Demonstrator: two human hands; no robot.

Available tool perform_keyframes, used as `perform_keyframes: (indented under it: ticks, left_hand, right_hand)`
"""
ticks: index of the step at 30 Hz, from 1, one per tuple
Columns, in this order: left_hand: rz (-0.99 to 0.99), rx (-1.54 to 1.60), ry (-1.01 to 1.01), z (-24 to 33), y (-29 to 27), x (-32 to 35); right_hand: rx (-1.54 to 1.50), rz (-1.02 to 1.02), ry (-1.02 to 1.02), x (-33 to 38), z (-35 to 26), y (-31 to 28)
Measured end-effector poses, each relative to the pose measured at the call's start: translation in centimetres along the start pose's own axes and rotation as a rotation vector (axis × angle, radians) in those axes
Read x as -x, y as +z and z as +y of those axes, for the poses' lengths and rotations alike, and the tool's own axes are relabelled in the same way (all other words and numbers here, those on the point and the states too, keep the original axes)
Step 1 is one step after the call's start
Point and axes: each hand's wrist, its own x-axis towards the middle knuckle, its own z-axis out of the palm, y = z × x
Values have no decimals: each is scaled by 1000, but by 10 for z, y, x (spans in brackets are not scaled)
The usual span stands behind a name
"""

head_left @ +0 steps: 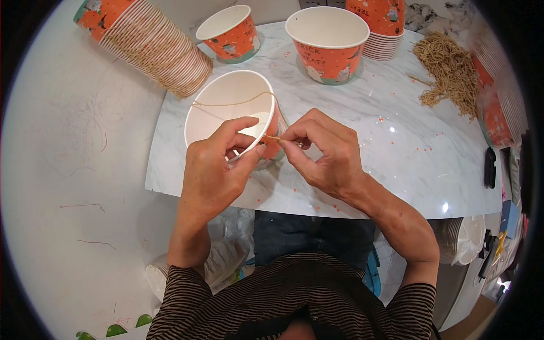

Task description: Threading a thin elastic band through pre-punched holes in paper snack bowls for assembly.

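An orange paper bucket with a white inside (pixel 212 110) is tilted toward me on the marble-patterned table. My left hand (pixel 218 161) grips its near right rim, fingers inside and thumb on the outer wall. At that wall, my right hand (pixel 323 150) pinches the end of a thin tan cord (pixel 272 137) between thumb and forefinger. More of the cord (pixel 235 103) loops across the bucket's mouth, from the left inside to the far right rim. The bucket's wall hides where the cord passes through near my left fingertips.
Two more orange buckets, a smaller one (pixel 229 42) and a larger one (pixel 328 51), stand behind. A tall stack of corded buckets (pixel 156 54) leans at the left wall; another stack (pixel 382 42) stands upside down. A tangled heap of tan cords (pixel 447 71) lies right, with orange paper dots scattered about.
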Motion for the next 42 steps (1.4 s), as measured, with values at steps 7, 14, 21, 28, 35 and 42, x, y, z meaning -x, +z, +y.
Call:
perform_keyframes:
  ticks: [7, 14, 21, 28, 35, 42]
  left_hand:
    - [-15, 43, 29, -5, 5, 2]
    - [-122, 98, 48, -6, -4, -1]
    - [-259, 7, 127, -4, -15, -21]
    - [-278, -109, 180, -3, -11, -33]
    - [-281, -147, 108, -6, -11, -33]
    - [25, 368, -13, 1, -9, -18]
  right_hand:
    - [23, -38, 4, 1, 0, 0]
    - [35, -100, 35, 4, 2, 0]
    - [-9, -75, 42, 3, 0, 1]
    - [7, -79, 37, 2, 2, 0]
    - [-2, -77, 29, 3, 4, 0]
    - [-47, -207, 132, 6, 6, 0]
